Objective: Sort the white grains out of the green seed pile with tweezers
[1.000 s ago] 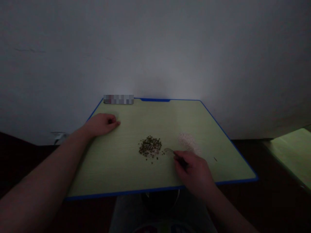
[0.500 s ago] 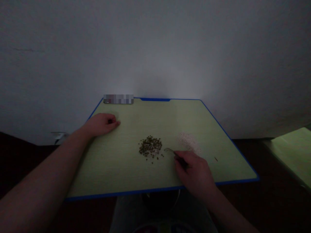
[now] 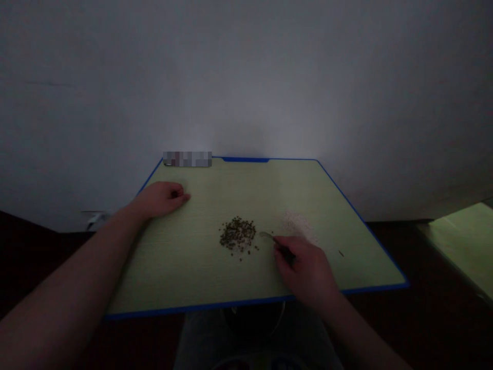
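Observation:
My left hand (image 3: 164, 198) rests on the left of the tabletop, loosely curled into a fist, with a dark hollow between thumb and fingers and nothing visible in it. My right hand (image 3: 304, 264) is closed around what look like curved-tip tweezers (image 3: 267, 236), dark at the grip and shiny at the tip. Their tip points left, just above the table, between two piles. On the left lies a pile of dark greenish-brown beans (image 3: 236, 234) with pale grains among them. Behind my right hand spreads a patch of pale, rice-like grains (image 3: 296, 223). A single dark bean (image 3: 272, 232) lies beside the tweezers.
The light wooden folding table (image 3: 239, 282) has a blue rim. A blurred-out flat object (image 3: 187, 159) lies at its back left corner, and a thin dark sliver (image 3: 341, 253) on the right. A wall (image 3: 246, 77) stands behind. Another pale surface (image 3: 468, 241) is at far right.
My right hand and the tweezers have shifted slightly left and away from me. A dark bean now shows beside the tweezers. My left hand stays where it was.

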Demonstrator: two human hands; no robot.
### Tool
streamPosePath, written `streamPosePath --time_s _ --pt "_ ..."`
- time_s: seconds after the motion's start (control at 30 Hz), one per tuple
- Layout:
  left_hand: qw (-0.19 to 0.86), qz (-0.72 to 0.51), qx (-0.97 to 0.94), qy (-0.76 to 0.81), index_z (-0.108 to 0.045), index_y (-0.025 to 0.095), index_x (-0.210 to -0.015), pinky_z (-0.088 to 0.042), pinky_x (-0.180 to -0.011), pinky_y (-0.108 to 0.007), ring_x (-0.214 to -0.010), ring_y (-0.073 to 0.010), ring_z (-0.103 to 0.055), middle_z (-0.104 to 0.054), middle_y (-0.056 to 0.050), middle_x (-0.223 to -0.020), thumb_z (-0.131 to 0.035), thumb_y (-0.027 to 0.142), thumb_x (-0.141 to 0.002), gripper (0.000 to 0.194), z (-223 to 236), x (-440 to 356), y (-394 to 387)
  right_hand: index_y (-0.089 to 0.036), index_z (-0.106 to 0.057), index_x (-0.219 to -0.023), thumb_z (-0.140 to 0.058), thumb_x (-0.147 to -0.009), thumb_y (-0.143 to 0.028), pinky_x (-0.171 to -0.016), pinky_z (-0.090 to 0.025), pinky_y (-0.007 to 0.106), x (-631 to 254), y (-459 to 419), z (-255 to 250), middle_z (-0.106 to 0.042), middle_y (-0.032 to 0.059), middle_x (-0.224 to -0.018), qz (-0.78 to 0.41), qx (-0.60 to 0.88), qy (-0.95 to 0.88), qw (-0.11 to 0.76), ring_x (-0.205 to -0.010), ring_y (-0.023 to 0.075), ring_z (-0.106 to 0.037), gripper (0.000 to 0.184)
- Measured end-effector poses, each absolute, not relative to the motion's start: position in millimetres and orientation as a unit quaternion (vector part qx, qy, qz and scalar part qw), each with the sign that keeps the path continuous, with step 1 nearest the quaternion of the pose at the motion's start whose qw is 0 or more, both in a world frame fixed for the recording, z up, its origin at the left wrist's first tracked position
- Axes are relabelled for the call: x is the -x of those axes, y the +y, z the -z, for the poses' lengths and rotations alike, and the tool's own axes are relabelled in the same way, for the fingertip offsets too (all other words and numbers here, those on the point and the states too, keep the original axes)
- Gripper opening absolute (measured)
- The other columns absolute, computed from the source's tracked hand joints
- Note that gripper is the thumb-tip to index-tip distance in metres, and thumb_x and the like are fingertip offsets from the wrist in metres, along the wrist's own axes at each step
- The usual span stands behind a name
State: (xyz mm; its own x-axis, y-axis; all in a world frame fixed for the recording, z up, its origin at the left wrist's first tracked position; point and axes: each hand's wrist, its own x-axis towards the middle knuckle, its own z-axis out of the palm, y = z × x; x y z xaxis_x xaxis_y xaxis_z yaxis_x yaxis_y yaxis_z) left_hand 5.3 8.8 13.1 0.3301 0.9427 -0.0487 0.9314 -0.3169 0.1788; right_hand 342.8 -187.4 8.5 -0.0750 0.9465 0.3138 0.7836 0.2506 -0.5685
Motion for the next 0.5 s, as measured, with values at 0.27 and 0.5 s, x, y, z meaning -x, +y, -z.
streamPosePath --time_s 0.27,0.5 --pt "0.093 -0.029 -0.809 0.58 -0.054 0.021 -0.065 -0.034 -0.06 -0.03 -0.061 -0.0174 -0.051 -0.057 -0.003 -0.063 -0.041 0.058 -0.08 0.042 -18 -7 8 -0.017 -0.071 -0.101 -0.051 -0.084 -0.02 -0.072 -0.056 0.035 -365 -181 -12 -0.075 0.0081 -0.091 -0.09 0.636 -0.707 0.297 -0.077 0.0214 -0.07 0.026" --pt "0.089 -0.031 -0.812 0.577 -0.054 0.021 -0.065 -0.033 -0.06 -0.03 -0.061 -0.017 -0.051 -0.058 -0.003 -0.063 -0.04 0.06 -0.081 0.044 -17 -6 8 -0.018 -0.071 -0.103 -0.049 -0.087 -0.017 -0.075 -0.055 0.033 -359 -189 -17 -0.074 0.006 -0.089 -0.13 0.585 -0.743 0.297 -0.08 0.0195 -0.069 0.027"
